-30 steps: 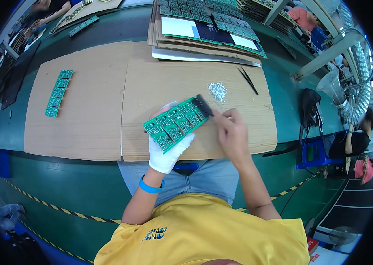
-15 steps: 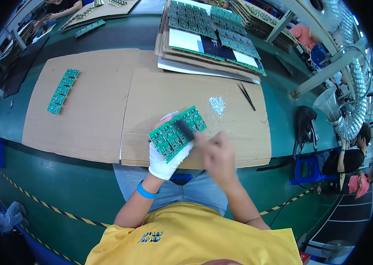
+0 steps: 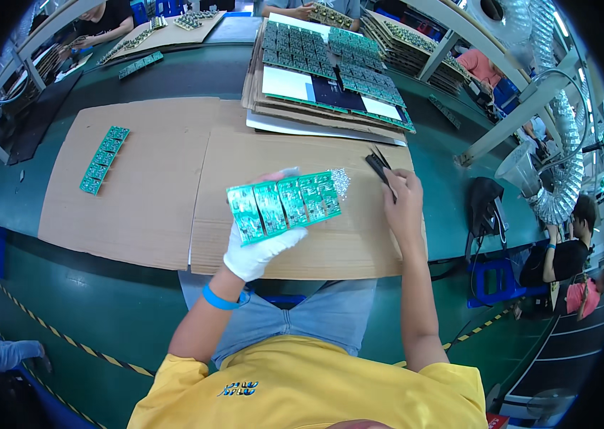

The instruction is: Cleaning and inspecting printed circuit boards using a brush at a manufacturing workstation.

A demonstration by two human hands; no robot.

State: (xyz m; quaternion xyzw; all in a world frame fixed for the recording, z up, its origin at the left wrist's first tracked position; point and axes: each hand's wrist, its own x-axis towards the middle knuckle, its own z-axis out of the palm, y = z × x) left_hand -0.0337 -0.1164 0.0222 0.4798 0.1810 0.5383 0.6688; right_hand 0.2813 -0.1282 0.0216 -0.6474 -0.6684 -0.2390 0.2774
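Note:
My left hand, in a white glove, holds a green circuit board panel flat above the brown cardboard sheet. My bare right hand is to the right of the panel and grips a small black brush that lies over the cardboard. A little pile of tiny shiny parts shows just past the panel's right end. A pair of black tweezers lies beside the brush.
A second green panel lies on the left cardboard sheet. Stacks of panels on cardboard sit at the back. Other people work at the far edge and at the right. A grey hose hangs at right.
My right hand with the brush has moved off the panel to its right side. The panel now lies more level and turned lengthwise in my left hand.

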